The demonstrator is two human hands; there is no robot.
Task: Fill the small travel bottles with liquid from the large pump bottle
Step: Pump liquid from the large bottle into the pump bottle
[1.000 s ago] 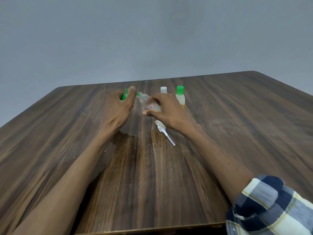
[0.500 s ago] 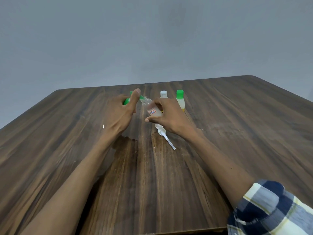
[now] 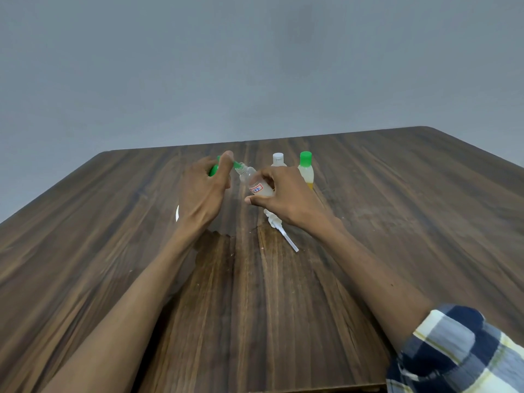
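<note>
My right hand [image 3: 283,194] grips a small clear bottle [image 3: 256,185] with a red-edged label, tilted with its open neck toward the left. My left hand [image 3: 202,191] holds a green-capped bottle [image 3: 214,169], mostly hidden behind the fingers, and its green nozzle tip [image 3: 236,165] meets the clear bottle's mouth. A white pump head with its dip tube [image 3: 279,229] lies on the table just under my right hand. Behind my right hand stand a white-capped bottle [image 3: 278,159] and a green-capped bottle of yellowish liquid [image 3: 306,171].
Everything sits on a dark wooden table [image 3: 397,222] against a plain grey wall. A small white speck [image 3: 177,213] shows beside my left wrist. A plaid sleeve [image 3: 459,353] covers my right upper arm at the lower right.
The hands have held their pose, green nozzle at the clear bottle's mouth. The view has tipped up slightly, so hands and bottles sit a little lower in the frame.
</note>
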